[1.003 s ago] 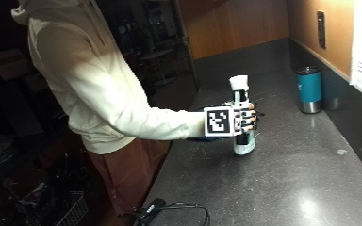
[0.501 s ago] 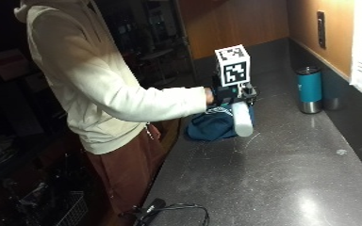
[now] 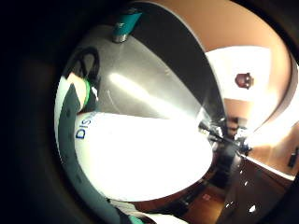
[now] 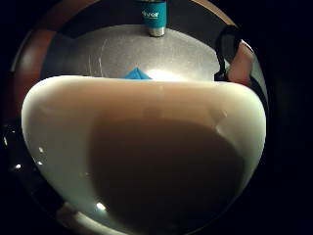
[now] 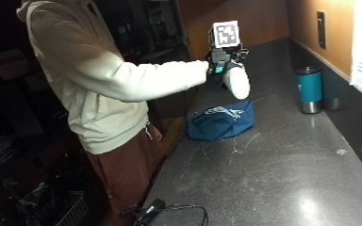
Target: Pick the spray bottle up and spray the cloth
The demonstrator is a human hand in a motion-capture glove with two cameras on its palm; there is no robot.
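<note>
Gloved right hand (image 5: 222, 63) grips white spray bottle (image 5: 236, 83), raised in the air above blue cloth (image 5: 220, 122) lying on dark worktop (image 5: 275, 169); blue letters "DIS" readable on bottle; teal tumbler (image 5: 309, 89) near wall, lettering unreadable

Right arm: you hold it stretched forward at chest height, sleeve reaching to the wrist.
Right hand (image 5: 222, 63): raised above the counter, its gloved fingers curled round the spray bottle (image 5: 236, 82), which tilts downward.
Torso: upright, facing the counter edge.
</note>
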